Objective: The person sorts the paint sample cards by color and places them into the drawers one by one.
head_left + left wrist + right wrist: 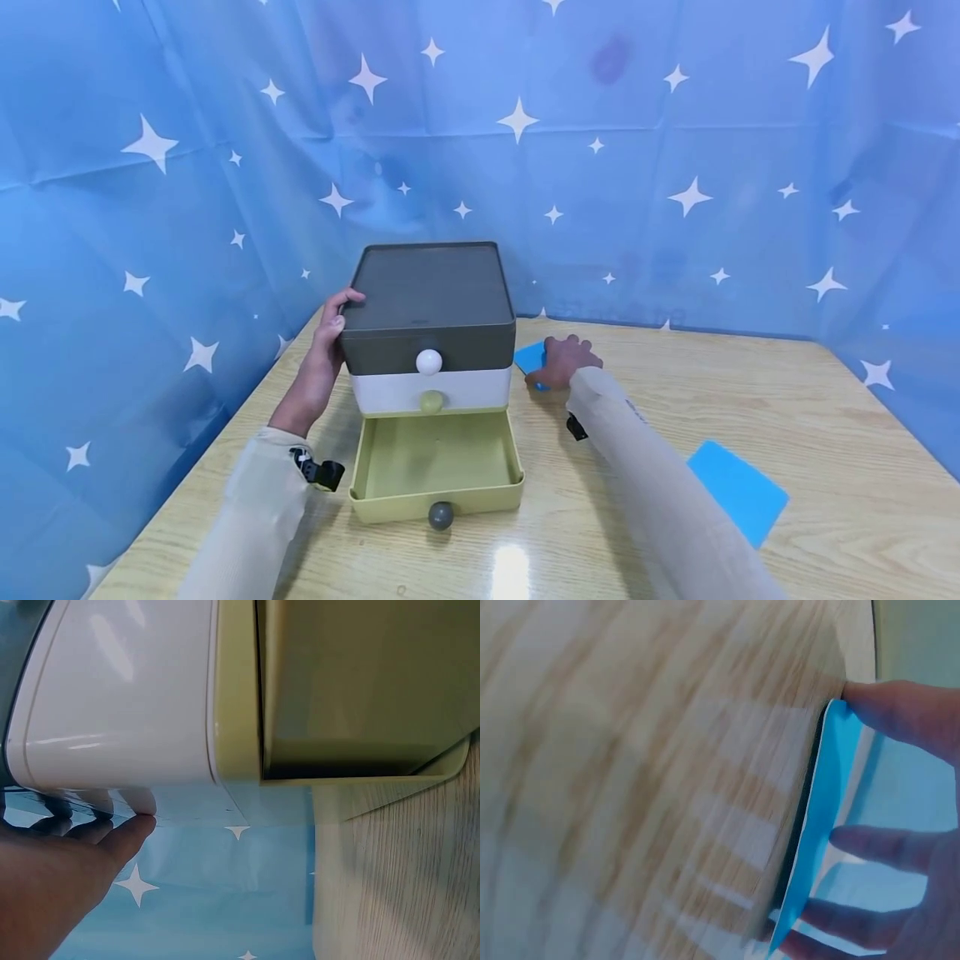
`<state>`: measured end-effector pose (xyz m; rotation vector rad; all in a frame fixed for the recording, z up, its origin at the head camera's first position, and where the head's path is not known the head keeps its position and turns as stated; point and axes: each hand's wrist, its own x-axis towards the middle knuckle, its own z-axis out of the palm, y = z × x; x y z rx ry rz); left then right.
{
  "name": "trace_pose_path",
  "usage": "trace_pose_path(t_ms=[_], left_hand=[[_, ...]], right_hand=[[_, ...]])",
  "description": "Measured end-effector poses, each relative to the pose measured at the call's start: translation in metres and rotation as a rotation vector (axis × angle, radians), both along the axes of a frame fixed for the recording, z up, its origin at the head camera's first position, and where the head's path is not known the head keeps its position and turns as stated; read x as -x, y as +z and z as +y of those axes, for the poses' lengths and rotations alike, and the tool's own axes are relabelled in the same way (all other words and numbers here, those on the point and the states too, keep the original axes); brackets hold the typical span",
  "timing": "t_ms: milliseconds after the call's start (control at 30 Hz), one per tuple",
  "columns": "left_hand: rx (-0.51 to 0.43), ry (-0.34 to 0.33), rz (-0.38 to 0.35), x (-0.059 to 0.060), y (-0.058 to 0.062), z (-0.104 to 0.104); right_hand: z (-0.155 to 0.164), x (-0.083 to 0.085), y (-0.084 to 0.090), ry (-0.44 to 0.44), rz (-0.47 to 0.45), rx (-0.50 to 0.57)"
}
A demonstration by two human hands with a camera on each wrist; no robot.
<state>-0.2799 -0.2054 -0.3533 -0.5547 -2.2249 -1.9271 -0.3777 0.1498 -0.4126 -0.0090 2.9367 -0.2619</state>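
A stacked drawer box has a dark grey top tier, a white middle tier and an olive bottom drawer pulled out with nothing inside. My left hand rests on the box's left side near the top edge. In the left wrist view, its fingertips touch the side wall. To the right of the box, my right hand spans a thin blue sheet with rounded corners. Thumb and fingers grip its opposite edges in the right wrist view, where the sheet shows a dark underside.
A second blue sheet lies on the wooden table beside my right forearm. Round knobs stick out from the drawer fronts, with a grey knob on the open one. A blue curtain with white stars hangs behind and to the sides.
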Motion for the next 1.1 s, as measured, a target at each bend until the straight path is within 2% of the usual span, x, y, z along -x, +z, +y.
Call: trace_pose_path(t_ms=[200, 333, 700, 933, 1100], left_hand=[[0.019, 0.012, -0.004, 0.000, 0.000, 0.000], [0.018, 0.013, -0.010, 0.000, 0.000, 0.001], [-0.018, 0.006, -0.006, 0.001, -0.001, 0.002], [-0.009, 0.009, -0.008, 0.000, -0.001, 0.002], [-0.009, 0.006, -0.003, 0.000, 0.000, 0.003]], right_hand=[[0.008, -0.003, 0.004, -0.004, 0.000, 0.033], [0.016, -0.016, 0.015, 0.030, 0.010, 0.069], [0.035, -0.066, 0.036, 0.180, 0.055, 0.086], [0.044, -0.106, 0.047, 0.266, 0.094, 0.108], [0.045, -0.136, 0.053, 0.293, 0.071, 0.108]])
